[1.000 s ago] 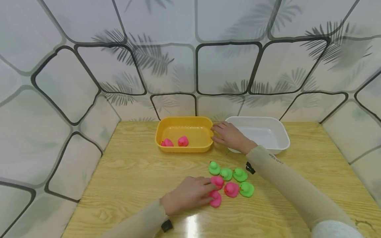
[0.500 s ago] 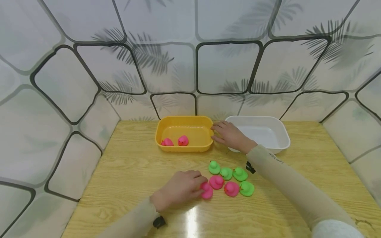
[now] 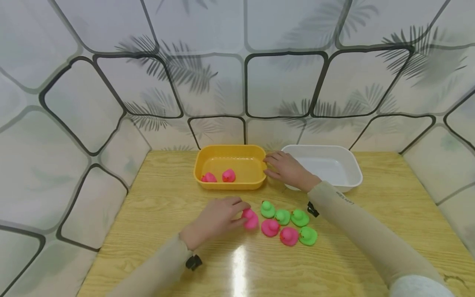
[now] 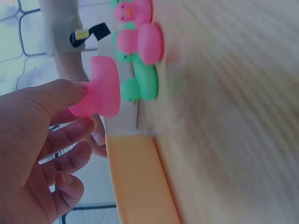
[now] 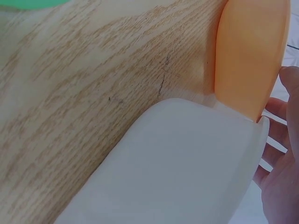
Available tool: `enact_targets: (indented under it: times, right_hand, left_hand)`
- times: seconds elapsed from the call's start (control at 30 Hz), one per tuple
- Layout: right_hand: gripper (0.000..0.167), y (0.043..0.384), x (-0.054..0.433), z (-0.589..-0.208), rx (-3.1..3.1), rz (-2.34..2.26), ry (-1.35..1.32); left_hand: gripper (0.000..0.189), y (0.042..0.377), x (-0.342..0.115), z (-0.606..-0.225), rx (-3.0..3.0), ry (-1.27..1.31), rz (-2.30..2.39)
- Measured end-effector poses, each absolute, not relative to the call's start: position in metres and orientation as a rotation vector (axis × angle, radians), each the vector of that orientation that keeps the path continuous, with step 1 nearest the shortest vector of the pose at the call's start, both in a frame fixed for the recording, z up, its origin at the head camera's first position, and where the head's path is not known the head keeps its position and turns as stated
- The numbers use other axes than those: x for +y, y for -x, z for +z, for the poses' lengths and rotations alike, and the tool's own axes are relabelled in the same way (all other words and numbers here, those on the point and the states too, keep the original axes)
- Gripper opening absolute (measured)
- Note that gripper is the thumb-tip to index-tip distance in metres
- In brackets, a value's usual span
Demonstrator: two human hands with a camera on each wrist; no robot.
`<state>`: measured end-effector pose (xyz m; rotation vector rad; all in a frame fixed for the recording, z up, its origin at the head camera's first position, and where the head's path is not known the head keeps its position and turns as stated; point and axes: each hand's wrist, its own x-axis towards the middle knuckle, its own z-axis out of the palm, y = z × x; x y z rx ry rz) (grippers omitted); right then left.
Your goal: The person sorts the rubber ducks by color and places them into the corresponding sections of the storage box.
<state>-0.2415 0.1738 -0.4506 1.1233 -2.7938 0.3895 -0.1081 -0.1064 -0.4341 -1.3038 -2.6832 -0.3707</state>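
In the last second I have brought one bright pink, rubber-looking toy duck (image 3: 252, 220) away from the near edge of the duck cluster toward ten o'clock, while my right grip (image 3: 288, 169) has stayed where it was. My left grip (image 3: 215, 216) is clamped on that duck, thumb and forefinger pinching it, the other fingers loosely bent beside it; the left wrist view shows it lifted clear of the pale wood-grained surface (image 3: 159, 214). From the held duck, the rounded rectangular yellow plastic basin (image 3: 230, 187) lies at eleven o'clock and the matching white plastic basin (image 3: 326, 165) at two. My right grip is apart, fingers extended and resting at the yellow basin's three o'clock rim, the hand over the near end of the white one; I cannot tell whether it touches the white. Inside the yellow basin, two pink ducks (image 3: 229, 175) sit along the near wall, at six and eight o'clock. Beside the duck I hold, at two to four o'clock, stand the others, close together: four lime-green toy ducks (image 3: 283, 217) and two loose pink ducks (image 3: 289, 236). Each beige sleeve (image 3: 159, 264) of mine carries a small black clip (image 3: 193, 262).
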Motion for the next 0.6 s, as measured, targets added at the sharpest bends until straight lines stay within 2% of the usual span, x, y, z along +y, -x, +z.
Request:
enact_targets:
  times: [0.6]
  right_hand:
    - [0.044,0.241,0.175,-0.451,-2.780,0.402,-1.129]
  left_hand:
    - [0.031,0.142,-0.110,-0.408,-2.633,1.282,-0.308]
